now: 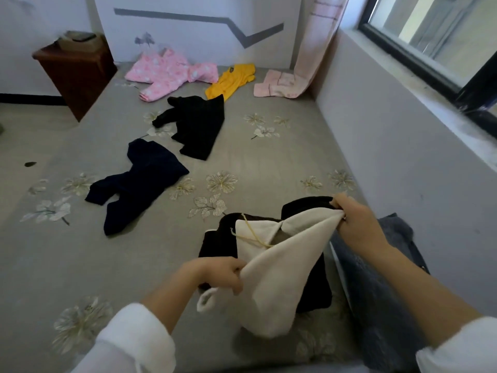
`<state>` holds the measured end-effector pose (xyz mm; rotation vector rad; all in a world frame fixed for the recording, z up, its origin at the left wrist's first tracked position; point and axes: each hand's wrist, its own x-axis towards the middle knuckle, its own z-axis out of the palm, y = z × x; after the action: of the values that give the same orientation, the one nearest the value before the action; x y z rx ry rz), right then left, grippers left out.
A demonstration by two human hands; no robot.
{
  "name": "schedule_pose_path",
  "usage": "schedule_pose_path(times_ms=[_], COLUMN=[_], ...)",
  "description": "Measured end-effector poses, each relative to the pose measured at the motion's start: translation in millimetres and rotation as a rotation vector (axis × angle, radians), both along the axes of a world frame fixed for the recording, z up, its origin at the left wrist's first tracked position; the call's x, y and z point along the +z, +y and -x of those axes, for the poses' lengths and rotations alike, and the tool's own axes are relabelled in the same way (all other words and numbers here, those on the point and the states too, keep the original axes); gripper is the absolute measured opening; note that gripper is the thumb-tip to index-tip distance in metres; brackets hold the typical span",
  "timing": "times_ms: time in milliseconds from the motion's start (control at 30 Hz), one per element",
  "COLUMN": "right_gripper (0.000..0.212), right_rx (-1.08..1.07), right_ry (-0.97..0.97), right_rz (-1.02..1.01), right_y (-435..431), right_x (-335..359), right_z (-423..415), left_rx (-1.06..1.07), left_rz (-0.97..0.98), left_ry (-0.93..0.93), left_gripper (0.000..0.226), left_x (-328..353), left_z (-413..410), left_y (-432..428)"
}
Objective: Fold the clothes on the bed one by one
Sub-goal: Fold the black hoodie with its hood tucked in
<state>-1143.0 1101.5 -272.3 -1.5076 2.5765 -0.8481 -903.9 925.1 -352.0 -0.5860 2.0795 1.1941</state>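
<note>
Cream garment (274,281) hangs taut near right over the bed (242,162), left hand (223,273) pinching its near edge, right hand (355,219) gripping its far corner. Black cloth (220,243) beneath may be its outer side. The bed spreads open leftward to a navy garment (139,184); a wall (403,157) stands close right.

We see a dark brown wooden cabinet (76,76) at far left, with something flat and olive-grey (76,39) on top that we cannot identify. Beside it stands a white wall panel (204,47) crossed by a grey zigzag stripe (172,15). A pale pink curtain (317,41) hangs just beside the black-framed window (403,53) at right
</note>
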Motion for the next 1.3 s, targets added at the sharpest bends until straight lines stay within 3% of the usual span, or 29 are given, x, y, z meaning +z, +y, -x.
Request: schedule_pose_path(times_ms=[67,100,167,233,333,433,567,667,767,867,1000,1133,1233,1300], right_gripper=[0.031,0.031,0.028,0.031,0.032,0.026,0.023,0.032,0.028,0.025,0.016,0.015,0.019,0.023], right_rx=[-0.013,-0.011,-0.028,-0.036,0.043,0.118,0.155,0.039,-0.062,-0.117,-0.239,-0.306,-0.256,-0.237], right_ry=[-0.027,-0.027,-0.025,-0.020,-0.026,0.028,0.087,-0.026,-0.006,0.069,0.171,0.164,0.007,-0.138], right_rz=[0.000,-0.014,-0.082,-0.121,-0.043,0.012,0.018,0.020,0.048,0.038,0.245,0.428,0.465,0.538], right_y=[8,11,16,18,18,17,16,14,8,-9,-41,-56,-59,-64], right_x=[-3,-4,-4,-3,3,14,27,36,46,53,71,79,76,78], right_z=[2,2,2,-1,-10,-14,-13,0,17,29,33,27,18,13], left_rx=[0.021,0.083,0.289,0.655,1.066,1.075,1.089,1.297,1.463,1.474,1.494,1.642,1.696,1.693], left_rz=[-0.207,-0.186,0.068,0.195,-0.128,-0.302,-0.359,-0.551,-0.660,-0.618,-0.810,-0.946,-0.934,-0.881], left_ry=[-0.146,-0.146,-0.036,0.116,0.124,-0.065,-0.118,0.064,0.313,0.574,0.864,0.928,0.900,0.857], left_gripper=[0.046,0.035,0.011,0.028,0.033,0.061,0.044,0.015,0.014,0.012,0.004,0.025,0.043,0.037], left_x=[-7,-10,-15,-22,-20,-22,-25,-6,44,108,175,195,194,196], left_z=[1,1,4,10,28,44,52,53,46,41,27,4,-12,-16], left_y=[-1,-4,-13,-21,-27,-26,-28,-49,-83,-106,-108,-98,-97,-100])
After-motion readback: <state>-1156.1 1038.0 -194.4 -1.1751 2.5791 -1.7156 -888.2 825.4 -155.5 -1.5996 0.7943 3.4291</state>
